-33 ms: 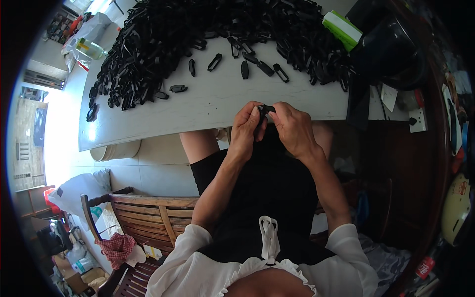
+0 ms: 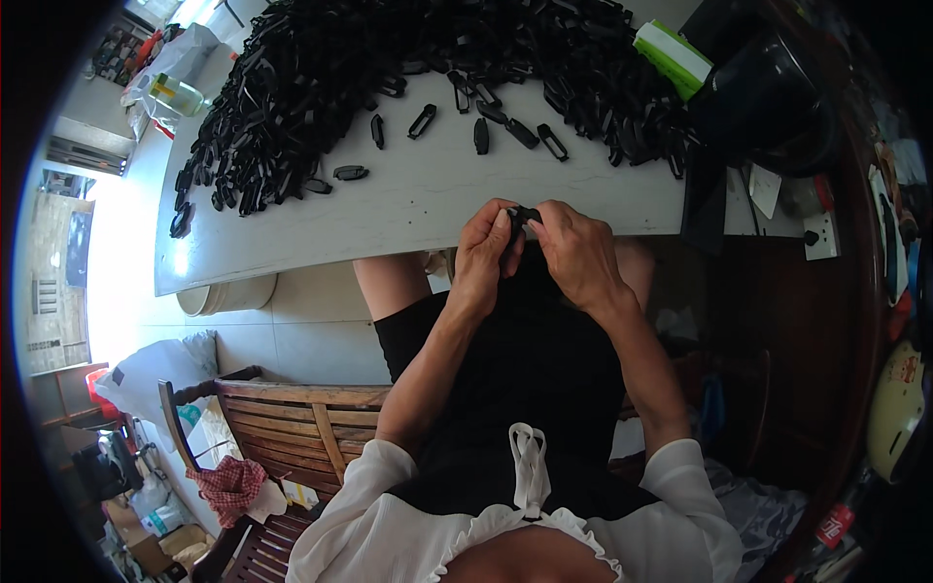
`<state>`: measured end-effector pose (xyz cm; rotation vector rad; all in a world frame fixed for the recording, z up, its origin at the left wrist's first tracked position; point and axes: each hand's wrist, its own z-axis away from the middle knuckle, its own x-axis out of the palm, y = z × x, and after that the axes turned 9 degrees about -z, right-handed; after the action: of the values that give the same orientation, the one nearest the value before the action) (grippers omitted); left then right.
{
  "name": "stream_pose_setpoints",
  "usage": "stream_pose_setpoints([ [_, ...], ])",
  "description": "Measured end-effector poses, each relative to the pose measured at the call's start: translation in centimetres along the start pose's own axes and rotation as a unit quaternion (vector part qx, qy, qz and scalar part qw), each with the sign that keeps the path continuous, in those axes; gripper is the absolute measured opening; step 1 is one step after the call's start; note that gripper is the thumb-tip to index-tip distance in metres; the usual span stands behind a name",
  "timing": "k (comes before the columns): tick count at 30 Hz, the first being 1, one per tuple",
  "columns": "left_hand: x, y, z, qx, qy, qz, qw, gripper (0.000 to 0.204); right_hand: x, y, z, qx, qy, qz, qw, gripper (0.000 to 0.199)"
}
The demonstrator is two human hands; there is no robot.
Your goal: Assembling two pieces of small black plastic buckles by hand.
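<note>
At the table's near edge, above my lap, both hands meet around a small black plastic piece (image 2: 526,213). My left hand (image 2: 479,255) is closed on its left part, thumb pressed on top. My right hand (image 2: 580,255) pinches its other end between thumb and fingers. Fingers cover much of the piece, so its full shape is hidden. Beyond them, loose oblong black plastic pieces lie on the pale table (image 2: 389,209), some with an open slot, such as one frame-like piece (image 2: 552,143). Behind these spreads a large heap of similar black pieces (image 2: 311,92).
A black container (image 2: 768,107) and a green-and-white box (image 2: 673,60) stand at the far right. A clear bottle (image 2: 177,95) lies off the table's left side. Under the table is a pale bucket (image 2: 228,296); a wooden bench (image 2: 292,418) is at the lower left.
</note>
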<state>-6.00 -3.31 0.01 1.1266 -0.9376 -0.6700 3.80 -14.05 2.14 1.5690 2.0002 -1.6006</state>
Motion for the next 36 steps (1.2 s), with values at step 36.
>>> stream_pose_setpoints([
  [36,-1.4,-3.3,3.1,-0.052,0.006,-0.316,0.947,0.022,2.4,2.1,9.0,0.22,-0.201,-0.183,0.937,0.035],
])
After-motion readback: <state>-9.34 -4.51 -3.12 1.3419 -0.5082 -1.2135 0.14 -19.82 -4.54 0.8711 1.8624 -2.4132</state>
